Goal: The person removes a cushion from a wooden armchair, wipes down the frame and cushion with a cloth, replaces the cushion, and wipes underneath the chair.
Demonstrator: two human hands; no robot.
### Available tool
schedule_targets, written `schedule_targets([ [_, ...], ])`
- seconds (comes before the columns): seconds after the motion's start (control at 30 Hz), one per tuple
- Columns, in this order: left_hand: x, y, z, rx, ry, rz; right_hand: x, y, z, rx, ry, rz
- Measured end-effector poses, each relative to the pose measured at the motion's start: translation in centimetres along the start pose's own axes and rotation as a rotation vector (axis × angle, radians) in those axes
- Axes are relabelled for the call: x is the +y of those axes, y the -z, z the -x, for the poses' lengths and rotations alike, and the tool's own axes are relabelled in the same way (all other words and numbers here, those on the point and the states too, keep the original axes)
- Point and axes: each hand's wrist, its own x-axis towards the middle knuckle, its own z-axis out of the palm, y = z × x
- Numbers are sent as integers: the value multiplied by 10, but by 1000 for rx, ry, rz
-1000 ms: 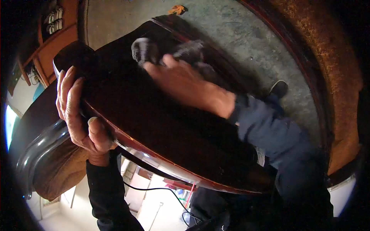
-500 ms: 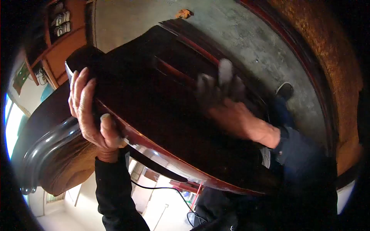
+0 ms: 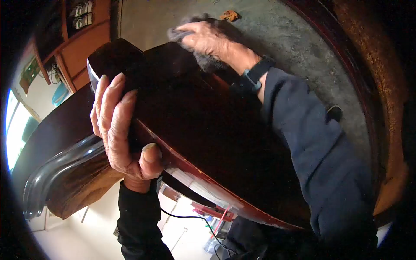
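Observation:
A large dark red-brown wooden furniture piece (image 3: 208, 143) with a curved, chipped edge fills the middle of the view. My left hand (image 3: 123, 130) grips it at its left edge, fingers over the dark surface and thumb by the rim. Farther up, my right hand (image 3: 203, 41) holds a grey cloth (image 3: 209, 63) against the far part of the wood. The cloth bunches out past the fingers and below the palm. A dark band circles the right wrist.
Grey concrete floor (image 3: 299, 52) lies beyond, with a crumpled orange-brown scrap (image 3: 229, 16). Brown-topped furniture (image 3: 377, 56) curves along the right. Shelving with shoes (image 3: 82, 15) stands upper left, a glossy curved wooden part (image 3: 65, 167) lower left. A black cable (image 3: 186, 215) hangs below.
My right hand swept down toward the right, then back up to the far left end with the cloth. My left hand keeps its grip while the view has shifted.

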Motion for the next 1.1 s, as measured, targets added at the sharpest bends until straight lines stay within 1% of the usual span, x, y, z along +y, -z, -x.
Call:
schedule_targets([
  [0.03, -1, -15, 5, -16, -30, -15, -10, -5, 8, 31, 105, 33],
  [0.07, -1, -15, 3, -18, -43, -23, -49, -9, 17, 44, 203, 83],
  [0.13, 0, -18, 5, -13, -45, -21, -91, -10, 39, -153, 203, -134],
  [0.2, 0, -19, 6, -19, -52, -16, -96, -23, 59, -55, 286, -193],
  [0.23, 3, -18, 6, -24, -35, -15, -96, -17, 69, -100, 333, -205],
  [0.27, 5, -18, 5, -28, -21, -19, -96, -17, 83, -88, 328, -202],
  [0.33, 8, -22, 4, -31, -53, -9, -75, -28, 113, 152, 458, 12],
  [0.4, 13, -22, 3, -17, -29, -8, -41, -31, 152, 104, 569, 330],
  [0.47, 14, -22, 3, -24, -34, -3, -47, -11, 202, -19, 502, 371],
  [0.5, 13, -21, 4, -22, -31, -5, -57, 8, 214, -149, 319, 212],
  [0.57, 14, -23, 8, -27, -26, 0, -73, 55, 222, -505, -77, 96],
  [0.6, 14, -22, 8, -33, -27, -1, -87, 74, 223, -407, -181, 37],
  [0.63, 14, -22, 6, -29, -31, -6, -72, 88, 220, -348, -135, 95],
  [0.67, 15, -24, 7, -30, -27, -1, -59, 94, 214, -156, -113, -33],
  [0.7, 16, -25, 7, -15, -18, 10, -65, 101, 200, -90, -218, -192],
  [0.73, 17, -25, 7, 4, -12, 16, -51, 100, 183, -29, -63, -69],
  [0.77, 19, -25, 5, -8, -17, -5, -41, 89, 164, 2, -5, 13],
  [0.83, 16, -21, 5, -42, -33, -3, -34, 59, 128, -141, -104, 7],
  [0.87, 15, -21, 6, -71, -44, 4, -29, 38, 116, -53, 53, 158],
  [0.9, 15, -22, 7, -52, -47, 18, -47, 33, 114, -57, 36, 360],
  [0.93, 14, -24, 7, -52, -38, 19, -42, 21, 114, 21, 223, 504],
  [1.0, 14, -27, 5, 13, -30, 16, -40, 5, 130, 146, 418, 604],
  [1.03, 16, -30, 5, -5, -29, 7, -43, 2, 140, 152, 402, 693],
  [1.07, 15, -30, 5, 3, -26, 6, -48, 2, 145, 147, 408, 698],
  [1.1, 14, -30, 4, -2, -56, -3, -51, 2, 148, 95, 378, 740],
])
